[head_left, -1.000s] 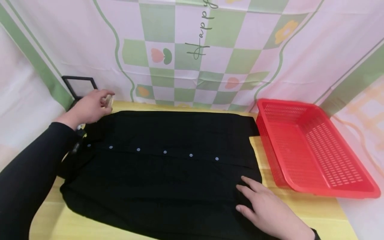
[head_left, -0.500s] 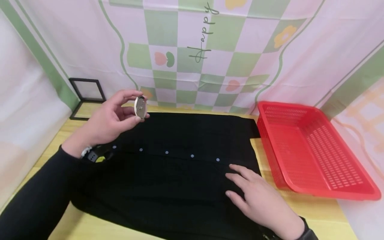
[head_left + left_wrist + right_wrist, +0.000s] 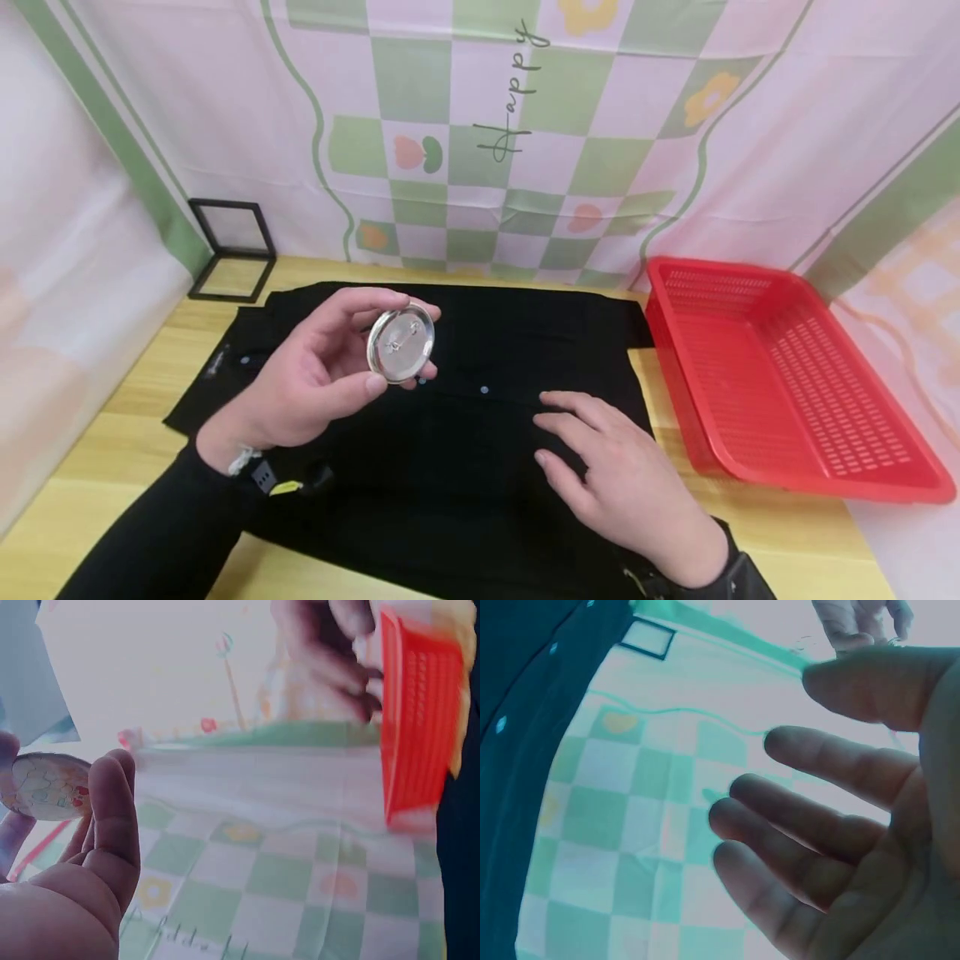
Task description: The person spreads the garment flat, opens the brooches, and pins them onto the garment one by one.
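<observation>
A round pin-back badge (image 3: 403, 346) is pinched between the thumb and fingers of my left hand (image 3: 315, 367), over the black shirt. Its silver back and pin show in the head view; the left wrist view catches the badge's printed face (image 3: 51, 787). My right hand (image 3: 622, 475) hovers over or lightly touches the shirt's right part, fingers spread and holding nothing; contact cannot be told. Beneath both hands lies the black buttoned shirt (image 3: 450, 500), spread flat, with my left hand and arm hiding some of its buttons.
A red plastic basket (image 3: 750, 392) stands to the right of the shirt. At the back left is a black hinged frame (image 3: 234, 250), one panel upright. The yellow wood-grain table (image 3: 90, 492) ends at printed curtains on the back and sides.
My left hand has come from near the black frame to the middle of the shirt, bringing the badge. My right hand has shifted a little leftward and up.
</observation>
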`<state>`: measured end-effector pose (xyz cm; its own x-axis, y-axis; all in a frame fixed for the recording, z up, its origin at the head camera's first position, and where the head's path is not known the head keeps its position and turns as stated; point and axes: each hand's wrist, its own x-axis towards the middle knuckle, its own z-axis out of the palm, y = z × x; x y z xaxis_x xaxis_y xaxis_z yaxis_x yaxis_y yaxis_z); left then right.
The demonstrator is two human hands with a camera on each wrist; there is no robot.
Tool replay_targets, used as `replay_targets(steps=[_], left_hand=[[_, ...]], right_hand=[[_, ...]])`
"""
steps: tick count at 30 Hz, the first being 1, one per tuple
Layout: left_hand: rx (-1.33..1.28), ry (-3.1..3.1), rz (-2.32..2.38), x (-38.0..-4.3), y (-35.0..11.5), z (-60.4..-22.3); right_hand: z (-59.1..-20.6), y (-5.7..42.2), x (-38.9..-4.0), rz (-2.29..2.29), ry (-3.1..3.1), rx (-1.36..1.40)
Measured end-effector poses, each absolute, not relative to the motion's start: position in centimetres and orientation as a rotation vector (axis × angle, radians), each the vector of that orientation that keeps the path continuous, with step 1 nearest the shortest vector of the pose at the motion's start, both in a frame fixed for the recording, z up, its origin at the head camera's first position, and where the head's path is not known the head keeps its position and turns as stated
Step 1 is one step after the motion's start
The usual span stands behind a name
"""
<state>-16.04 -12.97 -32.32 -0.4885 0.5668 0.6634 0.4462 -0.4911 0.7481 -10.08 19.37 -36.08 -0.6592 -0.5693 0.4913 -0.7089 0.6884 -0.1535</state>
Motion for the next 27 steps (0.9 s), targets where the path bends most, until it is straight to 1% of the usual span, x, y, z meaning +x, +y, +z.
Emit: replay_targets(steps=[11,18,27], left_hand=[[1.359,1.372,2.172,-14.2,-8.7,-34.6],[1.382,1.322,2.12,-13.3,-7.2,-35.2],[1.425,1.72,2.036,-12.2,-6.6,-35.0]], right_hand=[[-33.2,15.3,-9.2,0.872,-2.112,0.952],[-32.8,14.0,-8.7,1.038,-2.088,0.876],[-32.9,14.0,-8.1,1.125,-2.211,0.754]])
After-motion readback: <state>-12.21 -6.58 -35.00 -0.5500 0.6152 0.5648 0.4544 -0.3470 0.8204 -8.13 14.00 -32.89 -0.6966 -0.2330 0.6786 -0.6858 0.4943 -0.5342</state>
